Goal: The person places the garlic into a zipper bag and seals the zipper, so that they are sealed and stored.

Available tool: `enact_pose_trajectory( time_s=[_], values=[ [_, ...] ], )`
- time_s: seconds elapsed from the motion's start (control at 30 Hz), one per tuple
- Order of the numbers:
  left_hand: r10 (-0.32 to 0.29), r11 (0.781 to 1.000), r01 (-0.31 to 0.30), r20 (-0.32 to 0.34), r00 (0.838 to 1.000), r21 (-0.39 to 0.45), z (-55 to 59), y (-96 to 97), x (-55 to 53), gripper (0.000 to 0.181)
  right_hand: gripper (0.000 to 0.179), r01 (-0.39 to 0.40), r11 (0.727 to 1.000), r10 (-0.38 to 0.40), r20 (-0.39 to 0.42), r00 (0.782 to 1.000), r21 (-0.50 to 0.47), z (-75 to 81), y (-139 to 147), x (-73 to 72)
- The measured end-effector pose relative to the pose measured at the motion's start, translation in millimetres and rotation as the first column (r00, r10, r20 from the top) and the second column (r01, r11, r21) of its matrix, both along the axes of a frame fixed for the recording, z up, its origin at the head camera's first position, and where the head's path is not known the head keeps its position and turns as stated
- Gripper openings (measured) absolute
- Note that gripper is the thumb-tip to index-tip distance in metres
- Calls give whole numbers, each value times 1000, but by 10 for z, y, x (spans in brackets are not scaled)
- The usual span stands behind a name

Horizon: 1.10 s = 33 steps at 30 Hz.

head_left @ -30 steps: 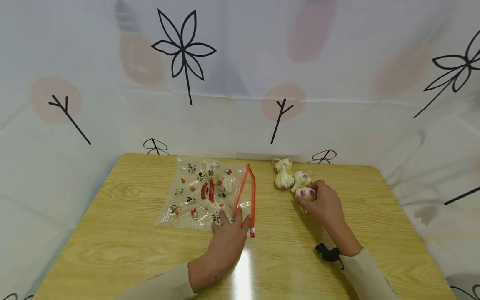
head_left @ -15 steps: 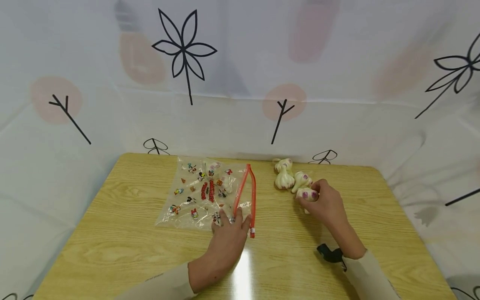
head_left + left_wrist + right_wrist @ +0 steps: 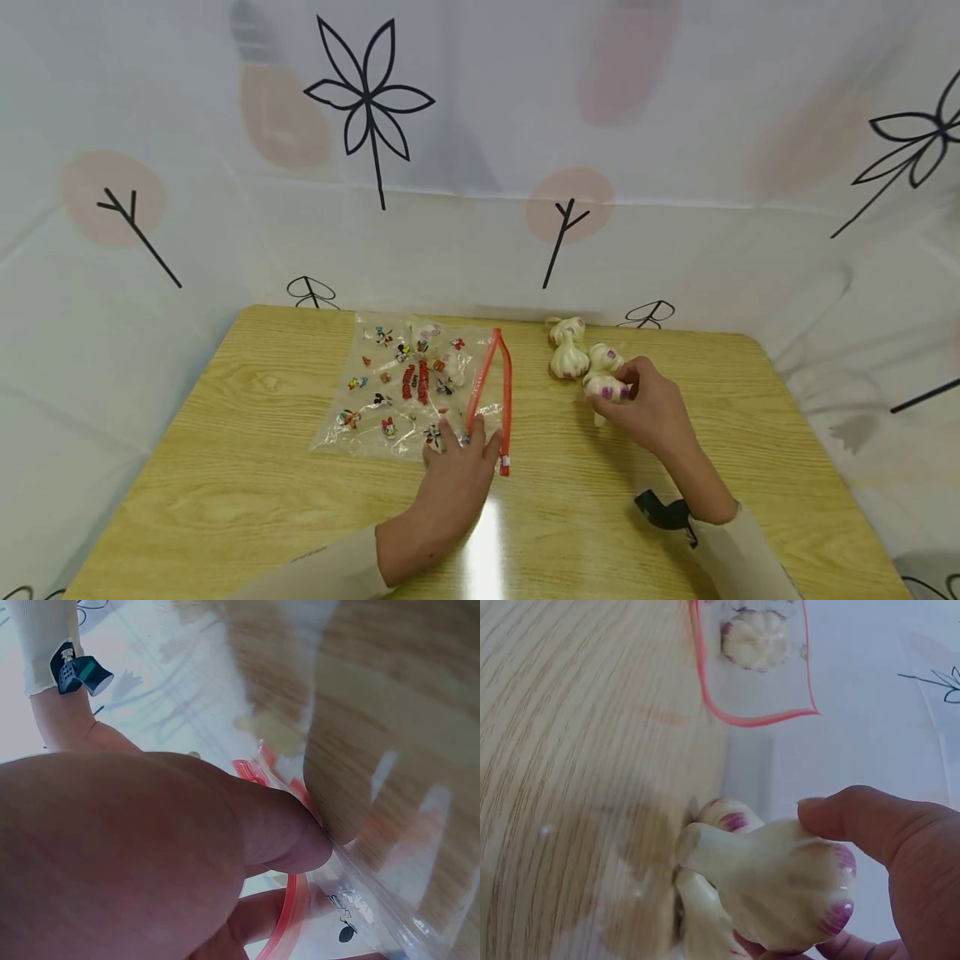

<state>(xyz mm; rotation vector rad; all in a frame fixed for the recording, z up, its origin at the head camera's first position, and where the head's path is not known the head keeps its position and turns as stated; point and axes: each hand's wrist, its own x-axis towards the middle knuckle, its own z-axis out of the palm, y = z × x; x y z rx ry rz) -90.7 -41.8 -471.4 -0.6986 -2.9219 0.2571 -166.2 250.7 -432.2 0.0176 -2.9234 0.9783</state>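
Note:
A clear zip bag (image 3: 386,379) with cartoon prints and a red zip edge (image 3: 507,392) lies flat on the table, its mouth facing right. Pale garlic (image 3: 754,641) shows through its plastic. My left hand (image 3: 457,479) rests on the bag's near right corner, fingers spread and fairly straight. On the right, my right hand (image 3: 656,408) pinches a garlic bulb (image 3: 606,388) with purple patches between thumb and fingers. Right behind it is another garlic bulb (image 3: 604,357), and further back left sit two more, a nearer bulb (image 3: 570,360) and a farther bulb (image 3: 567,328).
The wood-grain table (image 3: 247,492) ends at the back against a white printed cloth (image 3: 465,250), which also hangs at both sides. A black wrist camera (image 3: 663,510) sits at my right sleeve.
The held garlic bulb has shifted slightly and its stem now points more toward me. My right forearm has moved a little to the right. The left hand and bag stay put.

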Motion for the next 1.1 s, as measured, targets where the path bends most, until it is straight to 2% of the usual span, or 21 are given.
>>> enact_pose_trajectory(
  time_s=[0.3,0.47,0.73,1.1],
  values=[
    [4,1000,-4,-31,999,-11,-8,5,15,46,60,-86,995,83,-69,994,-47,-14,-53,-11],
    [4,1000,-5,-28,1000,-14,-5,1,14,47,52,-132,989,125,-92,988,-70,-50,-95,-7],
    [-5,1000,4,-50,999,-20,-16,-3,11,45,54,-219,967,196,-172,965,-130,-156,-193,-36],
    [3,1000,-3,-29,1000,-14,-8,-3,12,48,52,-291,936,252,-201,947,-198,-257,-314,-37]
  ],
)
